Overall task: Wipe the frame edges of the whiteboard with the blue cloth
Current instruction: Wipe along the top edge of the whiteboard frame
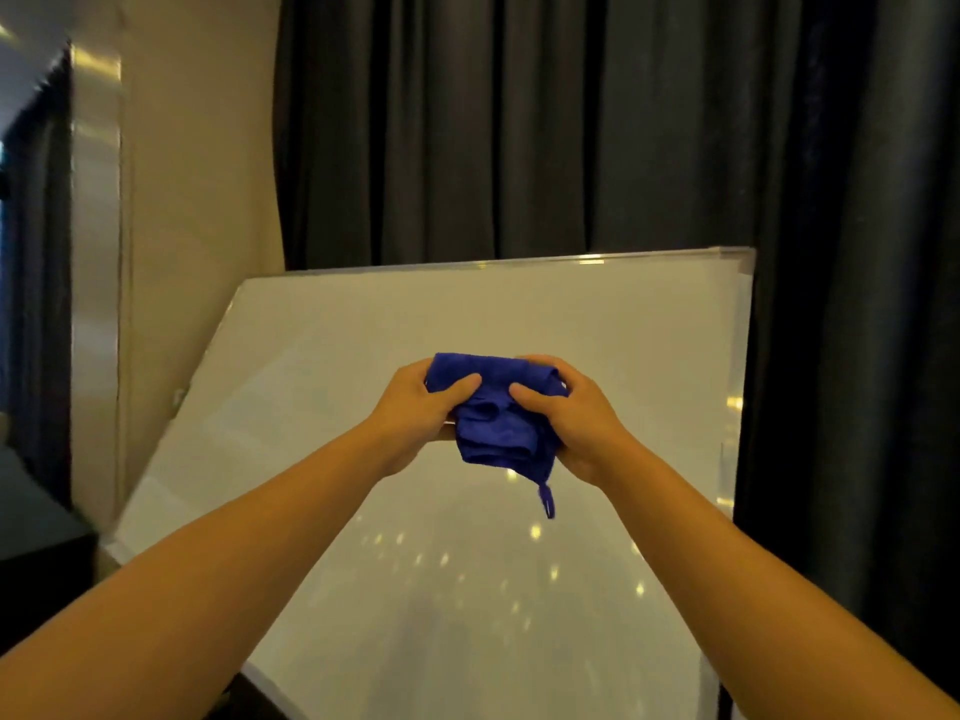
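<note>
The blue cloth [496, 415] is bunched between both of my hands, held up in front of the whiteboard. My left hand [415, 410] grips its left side with the thumb pressed on top. My right hand [569, 415] grips its right side. A small loop of the cloth dangles below my right hand. The whiteboard [363, 330] leans back, its white surface filling the middle of the view. Its metal frame shows along the top edge [587, 258] and the right edge [740, 407]. Neither hand touches the frame.
Dark curtains [519, 122] hang behind and to the right of the board. A beige wall [197, 200] and a shiny metal panel [96, 226] stand at the left. A dark piece of furniture [41, 537] sits low at the left edge.
</note>
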`<act>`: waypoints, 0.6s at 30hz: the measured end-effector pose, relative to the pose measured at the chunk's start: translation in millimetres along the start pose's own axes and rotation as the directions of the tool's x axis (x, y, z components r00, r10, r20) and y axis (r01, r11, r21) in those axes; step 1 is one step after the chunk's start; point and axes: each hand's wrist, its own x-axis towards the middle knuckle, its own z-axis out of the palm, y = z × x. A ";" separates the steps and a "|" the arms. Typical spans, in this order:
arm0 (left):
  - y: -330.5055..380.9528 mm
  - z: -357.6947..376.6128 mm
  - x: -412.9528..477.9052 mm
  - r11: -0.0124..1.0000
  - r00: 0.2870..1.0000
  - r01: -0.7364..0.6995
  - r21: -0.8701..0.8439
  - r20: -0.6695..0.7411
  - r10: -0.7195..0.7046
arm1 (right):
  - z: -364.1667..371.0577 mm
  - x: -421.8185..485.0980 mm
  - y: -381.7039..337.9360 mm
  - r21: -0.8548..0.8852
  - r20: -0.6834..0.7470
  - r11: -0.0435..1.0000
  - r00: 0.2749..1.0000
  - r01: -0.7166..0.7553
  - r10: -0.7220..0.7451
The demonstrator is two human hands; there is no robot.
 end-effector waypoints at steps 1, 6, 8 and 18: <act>-9.8 -7.1 14.9 1.000 1.000 0.002 -0.020 -0.016 -0.003 | 1.7 15.4 7.2 -0.034 -0.022 0.999 0.999 0.023 -0.024; -41.4 -44.4 105.9 0.991 1.000 0.004 -0.134 0.031 0.000 | 4.2 103.1 29.7 -0.148 -0.024 0.979 0.990 0.137 -0.142; -44.9 -56.5 141.9 0.989 0.998 0.015 -0.145 0.064 -0.005 | 1.8 136.5 31.4 -0.194 -0.026 0.970 0.988 0.147 -0.155; -50.0 -130.3 330.1 0.951 0.965 0.075 -0.299 0.264 0.007 | 16.9 305.9 34.9 -0.270 -0.109 0.933 0.955 0.240 -0.277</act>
